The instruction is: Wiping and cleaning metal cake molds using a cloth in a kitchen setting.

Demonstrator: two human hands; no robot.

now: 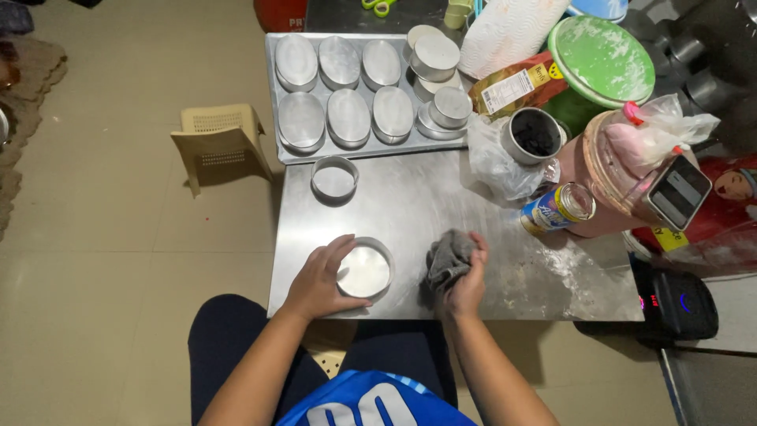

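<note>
My left hand [322,278] grips the left rim of a small round metal pan [367,270] that sits on the steel table [410,197] near its front edge. My right hand [467,278] is closed on a crumpled grey cloth [448,259], held on the tabletop just right of the pan. A second round metal pan [334,178] stands farther back on the table's left side, apart from both hands.
A metal tray [277,102] with several oval and round pans lies at the back. A tin with dark contents [533,134], an open can [558,207], a pink bucket [607,170], a green lid [603,59] and a phone [676,193] crowd the right. A beige plastic stool [221,142] stands on the floor left.
</note>
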